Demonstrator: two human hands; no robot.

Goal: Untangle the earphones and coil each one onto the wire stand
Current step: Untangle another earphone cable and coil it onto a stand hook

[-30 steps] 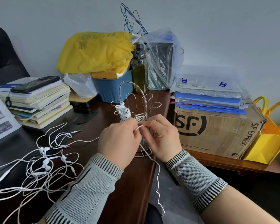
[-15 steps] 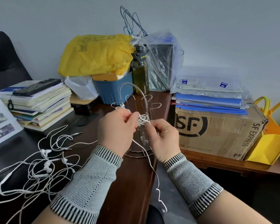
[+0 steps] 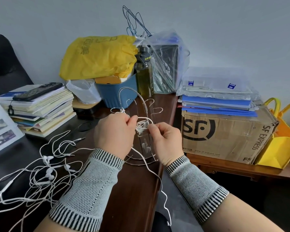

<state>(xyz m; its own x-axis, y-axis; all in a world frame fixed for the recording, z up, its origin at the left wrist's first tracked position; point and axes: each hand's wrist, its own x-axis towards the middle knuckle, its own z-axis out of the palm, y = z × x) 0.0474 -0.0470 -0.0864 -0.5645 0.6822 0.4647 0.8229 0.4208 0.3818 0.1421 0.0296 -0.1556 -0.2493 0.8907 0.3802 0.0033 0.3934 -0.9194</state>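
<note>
A chrome wire stand (image 3: pixel 141 104) with looped arms stands on the dark wooden desk. A white earphone cable coil (image 3: pixel 141 127) is wound round one of its arms, between my hands. My left hand (image 3: pixel 113 133) pinches the cable at the coil's left side. My right hand (image 3: pixel 166 139) pinches the cable at the coil's right. The cable's loose tail (image 3: pixel 159 181) hangs down over the desk edge. Another wound earphone (image 3: pixel 122 111) peeks out above my left hand. A tangle of white earphones (image 3: pixel 45 171) lies on the desk to the left.
A stack of books (image 3: pixel 40 111) with a phone on top sits at the left. Behind the stand are a blue bin (image 3: pixel 115 92), a yellow bag, a dark bottle (image 3: pixel 144 72) and a plastic-wrapped box. An SF Express carton (image 3: pixel 224 136) stands on a lower table at the right.
My hands have kept winding the cable; the coil on the stand's arm has grown, and a loop now arcs over it. The right hand has risen level with the coil.
</note>
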